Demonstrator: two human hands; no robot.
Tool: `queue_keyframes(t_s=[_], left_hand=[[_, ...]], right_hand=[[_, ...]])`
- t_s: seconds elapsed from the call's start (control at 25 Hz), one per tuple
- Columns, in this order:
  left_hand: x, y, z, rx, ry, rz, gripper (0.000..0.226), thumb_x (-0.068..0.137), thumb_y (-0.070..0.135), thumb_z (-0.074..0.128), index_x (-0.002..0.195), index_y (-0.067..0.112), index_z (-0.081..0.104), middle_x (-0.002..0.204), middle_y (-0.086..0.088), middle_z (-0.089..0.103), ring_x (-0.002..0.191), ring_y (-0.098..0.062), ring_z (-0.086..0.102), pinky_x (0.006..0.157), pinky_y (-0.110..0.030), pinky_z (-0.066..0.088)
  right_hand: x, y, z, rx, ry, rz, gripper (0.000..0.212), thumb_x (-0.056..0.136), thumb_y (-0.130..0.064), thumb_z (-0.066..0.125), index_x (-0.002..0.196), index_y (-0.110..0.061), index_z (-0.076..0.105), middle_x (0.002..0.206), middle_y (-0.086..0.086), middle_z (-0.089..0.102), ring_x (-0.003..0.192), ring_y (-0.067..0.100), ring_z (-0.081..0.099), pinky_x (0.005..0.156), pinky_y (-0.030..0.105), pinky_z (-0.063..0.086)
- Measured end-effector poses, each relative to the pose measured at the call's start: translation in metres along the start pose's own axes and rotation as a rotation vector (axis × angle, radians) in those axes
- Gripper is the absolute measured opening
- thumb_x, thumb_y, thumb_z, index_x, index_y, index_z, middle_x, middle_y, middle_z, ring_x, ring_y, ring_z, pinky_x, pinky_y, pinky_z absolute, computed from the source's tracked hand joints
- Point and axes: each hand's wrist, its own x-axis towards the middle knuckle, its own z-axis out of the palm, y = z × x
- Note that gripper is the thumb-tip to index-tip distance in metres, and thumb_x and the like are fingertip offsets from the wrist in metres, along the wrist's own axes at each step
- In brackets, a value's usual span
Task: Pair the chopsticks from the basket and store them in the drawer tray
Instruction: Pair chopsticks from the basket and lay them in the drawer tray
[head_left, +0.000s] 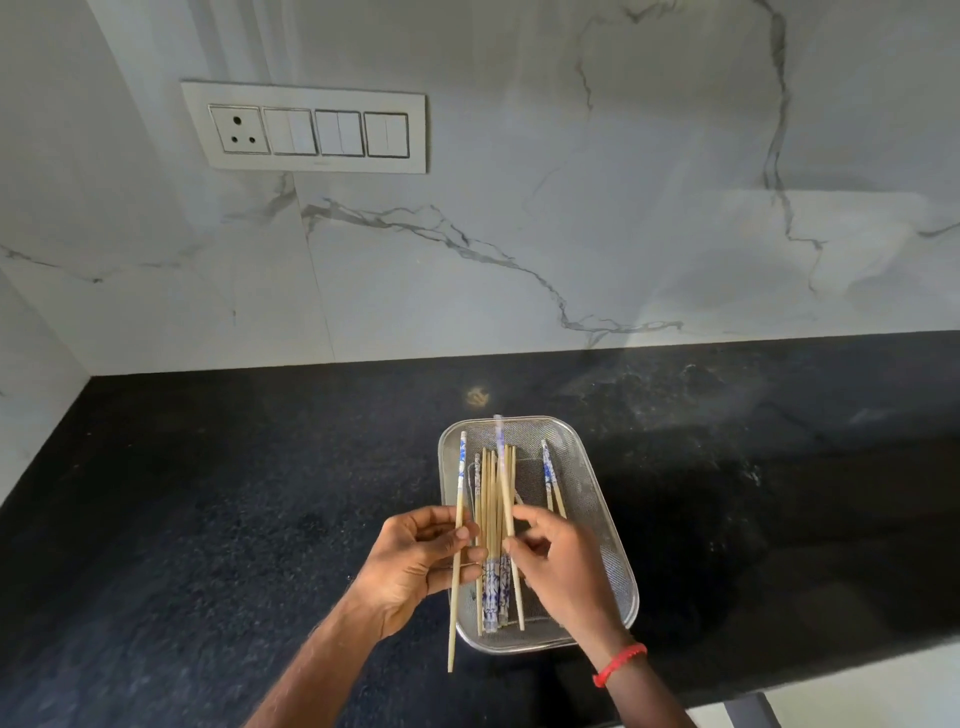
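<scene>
lower centre of frame, left hand (415, 564) pinches one chopstick (460, 499); right hand (563, 569) pinches a second chopstick (504, 493) over the basket (615, 545); such light pinches could let either slip.

The basket (595, 535) is fine metal mesh, silvery, with a smooth rim of brighter metal that catches the light. The chopsticks (491, 493) look like pale wood or bamboo, matt and bare along most of their length; their thick ends carry a blue-and-white pattern. The worktop (208, 493) is dark speckled stone, polished, with faint reflections at the far right. The wall (519, 234) is smooth white marble-look slab with grey veins. The switch plate (304, 127) is white plastic. At the near right, a red thread band (621, 664) circles a wrist.
</scene>
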Motion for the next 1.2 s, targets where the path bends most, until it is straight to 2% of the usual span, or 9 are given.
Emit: queue_keyframes(t_s=[0.2,0.32,0.48,0.6,0.72,0.92,1.0,1.12,1.2], left_hand=[[0.006,-0.003,0.013,-0.002,-0.021,0.005,0.030,0.088,-0.004,0.065,0.117,-0.007,0.063,0.112,-0.027,0.074,0.088,-0.039,0.075,0.068,-0.045,0.065],[0.005,-0.002,0.013,0.011,-0.010,0.017,0.036,0.082,-0.003,0.070,0.117,-0.006,0.063,0.109,-0.026,0.075,0.083,-0.036,0.076,0.062,-0.043,0.065],[0.002,0.000,0.006,-0.004,0.018,0.016,0.036,0.084,-0.001,0.069,0.119,-0.005,0.061,0.110,-0.025,0.075,0.079,-0.037,0.076,0.068,-0.050,0.065],[-0.004,0.001,0.003,0.006,0.022,0.012,0.031,0.089,0.001,0.067,0.120,-0.001,0.062,0.110,-0.025,0.075,0.080,-0.038,0.075,0.070,-0.052,0.064],[-0.012,0.001,0.000,0.022,0.029,0.007,0.030,0.090,0.003,0.067,0.120,0.001,0.063,0.110,-0.024,0.075,0.082,-0.039,0.074,0.069,-0.052,0.064],[-0.019,-0.001,-0.004,0.030,0.051,-0.010,0.031,0.091,0.004,0.068,0.121,0.001,0.062,0.111,-0.023,0.075,0.085,-0.040,0.073,0.069,-0.051,0.065],[-0.019,0.001,-0.003,0.030,0.045,-0.009,0.031,0.091,0.005,0.069,0.121,0.000,0.062,0.112,-0.023,0.075,0.085,-0.040,0.073,0.069,-0.051,0.064],[-0.017,0.005,0.002,0.045,0.021,-0.013,0.031,0.090,0.006,0.069,0.121,0.001,0.063,0.113,-0.023,0.074,0.086,-0.040,0.073,0.069,-0.051,0.064],[-0.016,0.007,0.005,0.053,-0.001,-0.023,0.032,0.090,0.007,0.070,0.120,0.002,0.063,0.114,-0.025,0.073,0.087,-0.042,0.073,0.068,-0.052,0.064]], right_hand=[[-0.029,-0.026,0.007,0.060,-0.115,-0.057,0.030,0.084,-0.032,0.073,0.114,-0.028,0.070,0.075,-0.010,0.073,0.061,0.001,0.068,0.059,0.014,0.054],[-0.029,-0.026,0.007,0.082,-0.083,-0.071,0.024,0.084,-0.036,0.071,0.106,-0.027,0.073,0.068,-0.010,0.070,0.059,0.007,0.067,0.057,0.018,0.054],[-0.006,-0.008,0.004,0.054,-0.022,-0.011,0.012,0.087,-0.036,0.070,0.094,-0.027,0.072,0.076,-0.011,0.073,0.063,0.005,0.068,0.056,0.022,0.056],[0.011,0.011,0.012,-0.190,-0.089,0.087,0.033,0.085,-0.043,0.071,0.112,-0.026,0.065,0.093,-0.007,0.075,0.080,0.006,0.069,0.066,0.021,0.055],[0.016,0.014,0.021,-0.172,-0.105,0.151,0.044,0.087,-0.028,0.071,0.128,-0.025,0.056,0.104,-0.003,0.074,0.094,0.013,0.070,0.078,0.028,0.055],[0.022,0.015,0.024,-0.046,-0.094,0.218,0.059,0.083,-0.016,0.076,0.135,-0.024,0.048,0.085,-0.005,0.074,0.079,0.007,0.069,0.062,0.017,0.049],[0.021,0.016,0.020,0.005,-0.053,0.206,0.059,0.083,-0.015,0.076,0.136,-0.022,0.051,0.087,-0.007,0.074,0.079,0.007,0.070,0.064,0.022,0.055],[0.016,0.010,0.006,0.182,0.061,0.133,0.036,0.084,-0.009,0.075,0.117,-0.019,0.068,0.097,-0.002,0.075,0.083,0.010,0.072,0.073,0.036,0.063],[0.010,-0.003,0.001,0.284,0.118,0.087,0.024,0.082,-0.007,0.075,0.100,-0.022,0.074,0.096,-0.006,0.075,0.089,0.009,0.071,0.075,0.032,0.062]])
